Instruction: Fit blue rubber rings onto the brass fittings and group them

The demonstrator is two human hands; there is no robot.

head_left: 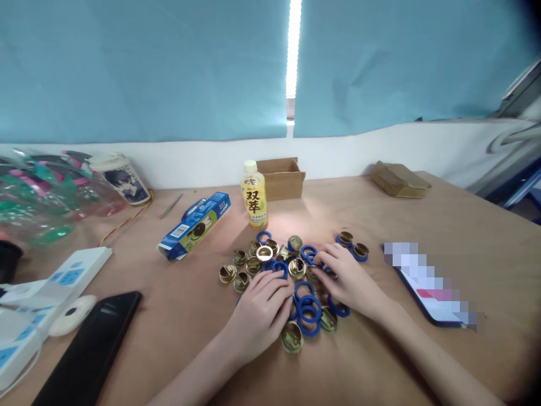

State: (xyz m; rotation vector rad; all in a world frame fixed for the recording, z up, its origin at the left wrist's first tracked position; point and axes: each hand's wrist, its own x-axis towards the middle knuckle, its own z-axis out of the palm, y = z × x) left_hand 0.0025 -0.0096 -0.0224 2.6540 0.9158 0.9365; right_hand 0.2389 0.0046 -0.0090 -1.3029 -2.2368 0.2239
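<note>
A loose heap of blue rings and round gold metal caps with raised tabs lies on the table. My left hand rests over the heap's near left part, its curved fingertips touching blue rings and its thumb lower down. On the heap's right side is my right hand, thumb and forefinger apart beside a gold cap. Neither hand visibly lifts anything; what lies under the palms is hidden. Past the right fingers sit two gold caps on blue rings.
Behind the heap stand a yellow drink bottle and an open cardboard box. A blue carton, a power strip, a black phone and spray bottles occupy the left. Another phone lies right, below a flattened brown packet.
</note>
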